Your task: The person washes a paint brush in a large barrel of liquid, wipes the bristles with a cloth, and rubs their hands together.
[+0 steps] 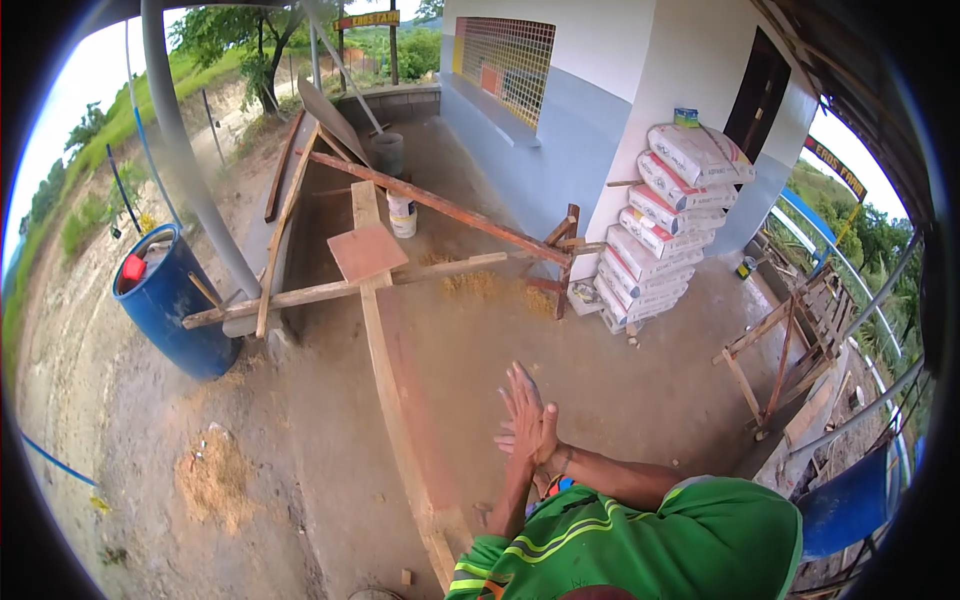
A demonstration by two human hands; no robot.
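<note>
My two hands meet palm to palm in the middle of the view, above the concrete floor. My left hand (541, 436) lies in front, partly over my right hand (517, 406), whose stretched fingers point up and to the left. No object shows between them. Dust or wet cement greys the fingers. Below and left of them runs a long wooden plank (402, 432), with a square reddish board (367, 252) at its far part. A green sleeve with yellow stripes (560, 550) covers my upper arm.
Stacked cement bags (655, 235) stand by the wall. A blue barrel (178, 310) is at left, beside a post and a sawdust pile (216, 478). A wooden pole (330, 293) and a red beam (440, 208) cross the floor near a white bucket (402, 215). Timber frames (770, 375) stand right.
</note>
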